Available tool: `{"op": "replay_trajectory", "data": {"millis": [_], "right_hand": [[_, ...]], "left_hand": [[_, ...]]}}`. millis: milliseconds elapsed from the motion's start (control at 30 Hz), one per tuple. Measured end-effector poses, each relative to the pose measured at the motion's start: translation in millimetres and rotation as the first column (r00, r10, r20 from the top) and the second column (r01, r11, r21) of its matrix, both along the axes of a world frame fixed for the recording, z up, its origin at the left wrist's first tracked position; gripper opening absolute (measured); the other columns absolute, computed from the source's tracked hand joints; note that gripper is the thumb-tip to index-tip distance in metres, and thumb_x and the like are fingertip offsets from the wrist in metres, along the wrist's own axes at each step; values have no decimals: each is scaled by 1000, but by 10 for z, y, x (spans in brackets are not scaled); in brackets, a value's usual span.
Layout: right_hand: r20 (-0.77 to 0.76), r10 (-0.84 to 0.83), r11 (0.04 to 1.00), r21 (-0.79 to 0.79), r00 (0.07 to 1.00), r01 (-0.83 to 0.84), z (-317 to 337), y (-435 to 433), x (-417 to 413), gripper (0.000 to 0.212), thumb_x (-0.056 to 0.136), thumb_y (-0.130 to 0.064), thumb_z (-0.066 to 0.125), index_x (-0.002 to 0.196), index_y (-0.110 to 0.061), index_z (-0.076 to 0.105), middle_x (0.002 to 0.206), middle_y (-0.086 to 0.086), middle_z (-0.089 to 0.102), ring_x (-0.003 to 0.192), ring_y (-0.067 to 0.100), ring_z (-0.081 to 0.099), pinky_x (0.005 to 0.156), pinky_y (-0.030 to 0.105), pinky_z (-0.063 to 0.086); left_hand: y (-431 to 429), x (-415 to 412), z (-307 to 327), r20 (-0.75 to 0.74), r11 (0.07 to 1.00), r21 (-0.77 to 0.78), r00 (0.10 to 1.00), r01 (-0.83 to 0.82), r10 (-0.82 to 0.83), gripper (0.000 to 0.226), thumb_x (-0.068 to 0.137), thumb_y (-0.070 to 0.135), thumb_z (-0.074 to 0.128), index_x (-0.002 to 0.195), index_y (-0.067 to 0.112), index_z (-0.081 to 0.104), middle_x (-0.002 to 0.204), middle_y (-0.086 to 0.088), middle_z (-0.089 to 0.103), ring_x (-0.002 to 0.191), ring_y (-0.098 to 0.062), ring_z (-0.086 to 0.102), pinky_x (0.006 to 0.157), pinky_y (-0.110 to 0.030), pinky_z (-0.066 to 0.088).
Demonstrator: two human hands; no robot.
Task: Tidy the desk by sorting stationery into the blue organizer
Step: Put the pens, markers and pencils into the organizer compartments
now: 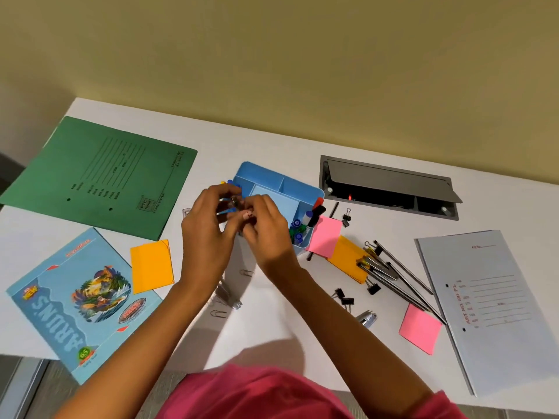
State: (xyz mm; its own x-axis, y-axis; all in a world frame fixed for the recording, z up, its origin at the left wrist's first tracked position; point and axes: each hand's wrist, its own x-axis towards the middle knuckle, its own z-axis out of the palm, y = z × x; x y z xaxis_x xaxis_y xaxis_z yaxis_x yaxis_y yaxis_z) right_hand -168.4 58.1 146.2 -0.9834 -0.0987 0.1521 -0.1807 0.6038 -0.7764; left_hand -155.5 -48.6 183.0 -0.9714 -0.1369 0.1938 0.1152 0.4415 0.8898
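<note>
The blue organizer stands at the middle of the white desk, with markers upright in its right compartment and blue-capped pens at its left edge. My left hand and my right hand meet over the organizer's near left corner. Together their fingertips pinch a small shiny object; what it is I cannot tell. Loose on the desk lie grey pens, black binder clips, paper clips, pink sticky notes and orange sticky notes.
A green folder lies at the back left, a blue notebook at the front left, a grey folder at the right. An open cable hatch is set into the desk behind the organizer. A small silver object lies near the front.
</note>
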Motion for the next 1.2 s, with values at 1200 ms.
{"op": "replay_trajectory", "data": {"millis": [1200], "right_hand": [[-346,69,922,381,936,73,-145,229,-17,12,91,5,52,90,6,64,93,20,65,85,31,63,68,37,56]], "left_hand": [[-21,-546,-759,241,981,-193,967,-31,78,58,84,15,69,135,12,43,131,-13,51,114,-28,56,96,-43,49]]}}
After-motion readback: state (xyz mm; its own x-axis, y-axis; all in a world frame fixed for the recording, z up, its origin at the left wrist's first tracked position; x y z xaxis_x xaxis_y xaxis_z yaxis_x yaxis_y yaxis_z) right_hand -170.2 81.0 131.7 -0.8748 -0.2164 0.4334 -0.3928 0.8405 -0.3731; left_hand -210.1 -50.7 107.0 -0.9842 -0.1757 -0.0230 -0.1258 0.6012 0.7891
